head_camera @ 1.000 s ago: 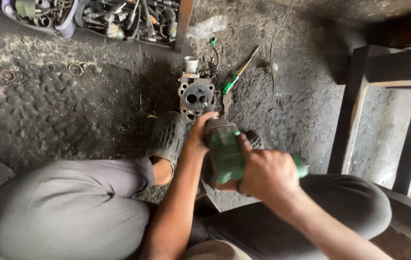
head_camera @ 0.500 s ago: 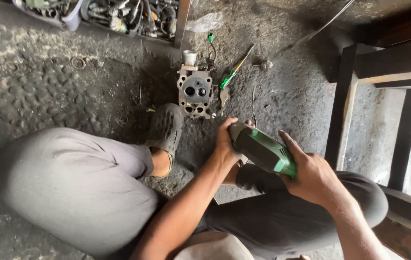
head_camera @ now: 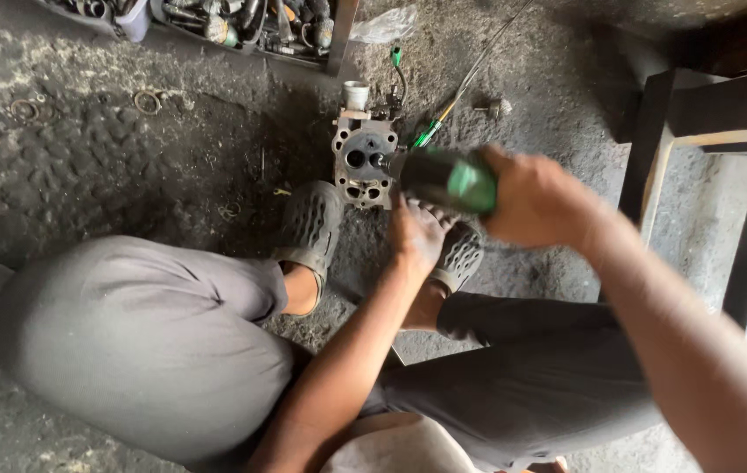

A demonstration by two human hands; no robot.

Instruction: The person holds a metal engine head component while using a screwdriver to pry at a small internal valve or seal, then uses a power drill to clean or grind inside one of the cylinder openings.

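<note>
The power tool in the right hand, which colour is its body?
Green and black. The power tool shows in the head view, held by the right hand.

I'm squatting on a rough, grimy concrete floor (head_camera: 128,166), dark with oil stains. Right in front of my feet sits a metal engine block piece (head_camera: 363,158) with round bores, resting flat on the floor. A green-handled screwdriver (head_camera: 430,131) lies just beside it. A few loose metal rings (head_camera: 146,102) are scattered off to my left, and a tray of greasy parts (head_camera: 242,22) sits at the far edge.
</note>
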